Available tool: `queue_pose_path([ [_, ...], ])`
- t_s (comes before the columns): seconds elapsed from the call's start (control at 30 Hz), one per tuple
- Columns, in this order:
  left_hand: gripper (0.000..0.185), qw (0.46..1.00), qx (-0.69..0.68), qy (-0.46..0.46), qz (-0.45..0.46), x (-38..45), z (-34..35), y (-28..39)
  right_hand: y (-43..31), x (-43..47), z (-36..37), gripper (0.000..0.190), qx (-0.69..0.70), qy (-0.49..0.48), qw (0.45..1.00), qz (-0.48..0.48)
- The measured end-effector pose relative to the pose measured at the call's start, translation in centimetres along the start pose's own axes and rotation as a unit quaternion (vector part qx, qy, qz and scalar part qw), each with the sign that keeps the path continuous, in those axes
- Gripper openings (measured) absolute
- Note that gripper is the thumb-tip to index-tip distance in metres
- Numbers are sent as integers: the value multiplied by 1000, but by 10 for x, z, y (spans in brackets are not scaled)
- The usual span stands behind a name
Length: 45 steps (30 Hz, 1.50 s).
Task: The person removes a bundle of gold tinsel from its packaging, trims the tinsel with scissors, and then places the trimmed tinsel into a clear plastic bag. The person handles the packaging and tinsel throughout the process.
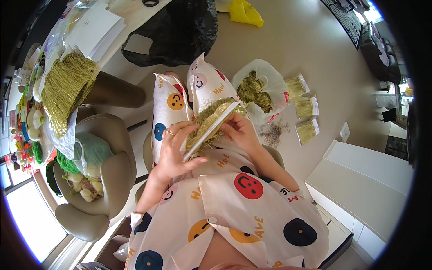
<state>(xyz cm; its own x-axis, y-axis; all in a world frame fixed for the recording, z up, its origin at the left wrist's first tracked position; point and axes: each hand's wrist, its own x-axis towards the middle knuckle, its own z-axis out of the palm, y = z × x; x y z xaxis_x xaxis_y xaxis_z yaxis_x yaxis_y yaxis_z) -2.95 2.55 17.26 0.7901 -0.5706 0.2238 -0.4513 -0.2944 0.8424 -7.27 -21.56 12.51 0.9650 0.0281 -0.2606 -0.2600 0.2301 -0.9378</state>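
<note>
On the lap lies a gold-coloured bundle of fringe trim (216, 113), with a long white strip (212, 130) running diagonally over its braided band. My right hand (238, 130) pinches the bundle's edge near the strip's upper end, thumb against fingers. My left hand (179, 145) is at the other side, fingers spread, its fingertips near the lower part of the band; whether they press on it is unclear. A white plastic bag (243, 71) holding crumpled gold material (254, 92) stands on the floor beyond my right hand.
Several packets of gold fringe (305, 107) lie on the floor at right, near a scatter of brownish scraps (272, 133). A chair (118, 168) at left holds bagged items. Gold fringe (65, 91) hangs off the table's edge. A black plastic bag (179, 33) is ahead.
</note>
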Motion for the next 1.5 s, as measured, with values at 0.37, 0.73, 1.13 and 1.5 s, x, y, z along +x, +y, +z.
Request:
queue_pose_path([
  [0.37,64,965,137,-210,-82,49,-55,40,-11,-5,25,10,-40,-21,998,31],
  [0.73,34,922,353,-118,-108,31,-9,51,-11,-11,41,10,-77,-54,991,93],
  [1.13,37,953,297,1,-53,12,1,29,-2,-12,42,13,-160,-57,985,-8],
  [1.5,34,958,281,-9,-51,14,-1,15,13,-4,47,13,-275,8,954,-118],
])
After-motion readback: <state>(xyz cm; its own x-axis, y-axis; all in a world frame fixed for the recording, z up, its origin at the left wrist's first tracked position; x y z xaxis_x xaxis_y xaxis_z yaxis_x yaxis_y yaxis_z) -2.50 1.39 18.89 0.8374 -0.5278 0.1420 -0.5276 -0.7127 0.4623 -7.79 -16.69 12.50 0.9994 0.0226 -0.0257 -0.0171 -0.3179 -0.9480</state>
